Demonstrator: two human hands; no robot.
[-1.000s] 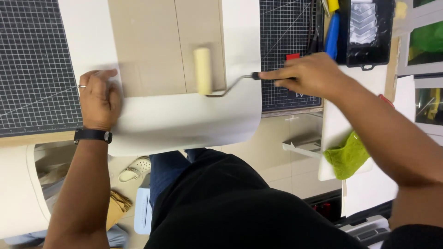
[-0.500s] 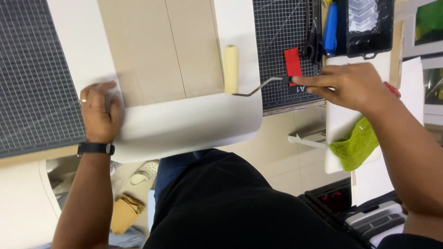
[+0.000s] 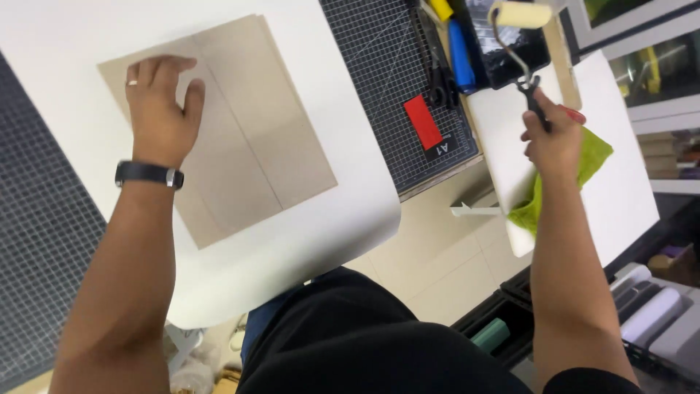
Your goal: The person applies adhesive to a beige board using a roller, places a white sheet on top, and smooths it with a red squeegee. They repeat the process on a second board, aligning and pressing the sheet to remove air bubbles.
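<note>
This is a craft or bookbinding workshop, shown by the gridded cutting mat (image 3: 397,87) covering the bench, the black roller tray (image 3: 510,44) at far right, scissors (image 3: 437,80) and grey board (image 3: 240,138) on white paper (image 3: 328,219).

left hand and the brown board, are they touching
Touching. The head view shows the left hand lying flat on the brown board, palm and fingers pressed onto its surface with no gap visible.

Black shirt, black wristwatch (image 3: 148,174), ring (image 3: 131,83).
</note>
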